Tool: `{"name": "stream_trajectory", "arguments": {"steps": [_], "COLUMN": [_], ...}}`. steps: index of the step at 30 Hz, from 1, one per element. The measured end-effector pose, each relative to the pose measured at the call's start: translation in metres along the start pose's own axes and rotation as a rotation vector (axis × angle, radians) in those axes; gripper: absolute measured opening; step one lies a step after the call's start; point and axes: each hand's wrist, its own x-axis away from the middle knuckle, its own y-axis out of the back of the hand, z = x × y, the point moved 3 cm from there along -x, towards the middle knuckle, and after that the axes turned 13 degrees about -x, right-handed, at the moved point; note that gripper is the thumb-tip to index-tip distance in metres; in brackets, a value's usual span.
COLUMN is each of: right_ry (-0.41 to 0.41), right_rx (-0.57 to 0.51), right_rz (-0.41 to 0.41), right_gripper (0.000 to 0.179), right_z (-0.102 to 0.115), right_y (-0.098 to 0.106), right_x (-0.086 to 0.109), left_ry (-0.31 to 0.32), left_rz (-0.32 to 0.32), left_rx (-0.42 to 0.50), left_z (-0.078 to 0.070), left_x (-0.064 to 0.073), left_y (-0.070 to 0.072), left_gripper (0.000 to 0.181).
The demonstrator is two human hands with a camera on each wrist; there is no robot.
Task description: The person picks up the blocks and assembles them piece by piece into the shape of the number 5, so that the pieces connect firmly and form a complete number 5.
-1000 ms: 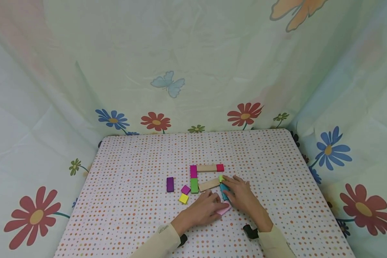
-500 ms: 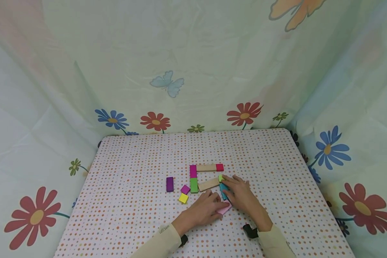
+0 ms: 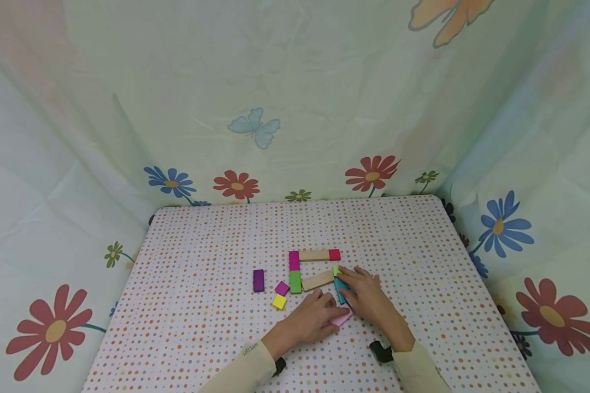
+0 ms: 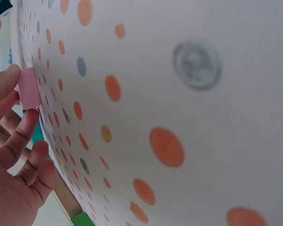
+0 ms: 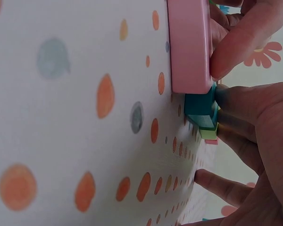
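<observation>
My left hand [image 3: 306, 319] holds a pink block [image 3: 342, 319] by thumb and index finger, low at the tabletop. In the left wrist view, the thumb lies at one end of the pink block [image 4: 30, 88] and a fingertip at the other. My right hand [image 3: 370, 297] rests fairly straight fingers on a teal block [image 3: 341, 291] and a small light green block [image 3: 336, 271]. The right wrist view has its thumb touching the teal block [image 5: 198, 106], which lies end-on beyond the pink one. A slanted wooden plank [image 3: 318, 281] runs from near the light green block toward a green block [image 3: 295, 282].
A magenta block [image 3: 294, 261], a second plank [image 3: 314, 255] and a red block [image 3: 334, 255] continue the row behind. Left of it lie a purple block [image 3: 258, 280], a magenta cube [image 3: 282, 288] and a yellow cube [image 3: 279, 302]. All stand on a dotted table [image 3: 201, 273].
</observation>
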Motion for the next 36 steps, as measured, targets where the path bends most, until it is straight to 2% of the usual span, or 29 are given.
{"name": "stream_trajectory", "arguments": {"steps": [7, 12, 15, 20, 28, 36], "right_ry": [-0.016, -0.020, -0.022, -0.042, -0.031, -0.040], "right_rx": [0.006, 0.005, 0.014, 0.016, -0.005, -0.004], "right_rz": [0.009, 0.010, 0.009, 0.011, -0.012, -0.005], "right_gripper": [0.045, 0.045, 0.045, 0.046, 0.045, 0.045], "right_z": [0.000, 0.001, 0.002, 0.004, 0.004, 0.005], "right_y": [0.000, -0.001, -0.001, -0.001, 0.000, -0.001], "right_x": [0.000, 0.000, 0.000, 0.000, 0.001, 0.001], "left_ry": [-0.001, 0.033, 0.093, 0.208, 0.380, 0.548], "left_rz": [-0.003, 0.001, 0.005, 0.008, -0.065, -0.018], "left_rx": [-0.017, 0.028, 0.069, 0.100, 0.077, 0.069], "left_z": [-0.001, 0.005, 0.015, 0.042, 0.085, 0.112], "left_x": [0.001, 0.009, 0.017, 0.034, 0.061, 0.089], "left_y": [0.001, 0.003, 0.005, 0.012, 0.024, 0.024], "left_gripper": [0.044, 0.043, 0.041, 0.043, 0.043, 0.052]}}
